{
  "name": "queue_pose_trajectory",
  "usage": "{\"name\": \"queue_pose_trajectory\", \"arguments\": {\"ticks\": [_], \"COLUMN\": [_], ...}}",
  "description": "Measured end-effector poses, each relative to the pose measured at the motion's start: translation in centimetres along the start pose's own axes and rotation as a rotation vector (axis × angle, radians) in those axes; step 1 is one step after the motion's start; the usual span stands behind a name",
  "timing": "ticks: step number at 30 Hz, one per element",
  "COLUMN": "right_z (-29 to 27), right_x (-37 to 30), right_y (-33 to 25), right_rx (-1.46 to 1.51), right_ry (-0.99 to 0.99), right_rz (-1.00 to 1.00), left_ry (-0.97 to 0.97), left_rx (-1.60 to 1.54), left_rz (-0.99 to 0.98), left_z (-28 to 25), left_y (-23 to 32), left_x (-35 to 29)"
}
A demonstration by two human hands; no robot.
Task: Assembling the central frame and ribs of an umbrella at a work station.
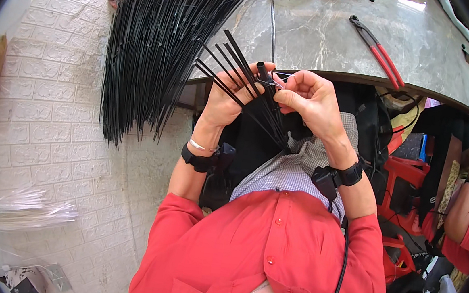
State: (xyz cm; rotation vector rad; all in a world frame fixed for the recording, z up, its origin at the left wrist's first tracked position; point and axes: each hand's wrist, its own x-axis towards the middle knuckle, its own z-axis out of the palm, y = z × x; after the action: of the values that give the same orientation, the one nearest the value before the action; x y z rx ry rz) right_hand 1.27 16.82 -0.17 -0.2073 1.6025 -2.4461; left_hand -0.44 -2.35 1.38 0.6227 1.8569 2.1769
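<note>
1. Broadly, a white brick-patterned surface (50,91) fills the left side.
2. Across the top stretches a grey, marbled tabletop (318,17), its near edge just beyond the hands.
3. Below, the person wears a red shirt (270,237), with a dark band on each wrist.
4. At upper left, a large heap of thin black rods (153,50) fans out beside the tabletop.
5. At lower left lies a smaller bundle of pale strips (30,211).
6. In front of the person, near the tabletop's edge, a small sheaf of black rods (269,118) slants down toward the lap.
7. The left hand (226,96) grips this sheaf, its fingers closed around the rods.
8. The right hand (312,100) works just beside it, thumb and fingers pinched together on a thin pale strand.
9. Red-handled pliers (377,51) lie on the tabletop, handles toward the near edge.
10. A short black tube (262,70) stands up among the left fingers, beside the rods.
11. Thinnest of all, the pale strand (280,77) runs between the tube and the right fingers.
</note>
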Motion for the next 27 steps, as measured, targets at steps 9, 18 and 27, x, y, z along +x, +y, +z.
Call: {"name": "queue_pose_trajectory", "arguments": {"ticks": [9, 18, 27], "right_z": [1.5, 2.4, 2.6], "right_x": [-1.1, -2.2, -2.0], "right_y": [0.4, -0.1, 0.2], "right_rx": [-0.164, -0.474, -0.45], "right_ry": [0.124, 0.179, 0.228], "right_rz": [-0.21, -0.586, -0.585], "left_ry": [0.063, 0.037, 0.04], "left_rx": [-0.102, -0.135, -0.011], "left_rz": [0.032, 0.138, 0.078], "left_z": [1.0, 1.6, 1.1], "left_y": [0.4, 0.4, -0.1], "left_x": [-0.5, -0.9, -0.6]}}
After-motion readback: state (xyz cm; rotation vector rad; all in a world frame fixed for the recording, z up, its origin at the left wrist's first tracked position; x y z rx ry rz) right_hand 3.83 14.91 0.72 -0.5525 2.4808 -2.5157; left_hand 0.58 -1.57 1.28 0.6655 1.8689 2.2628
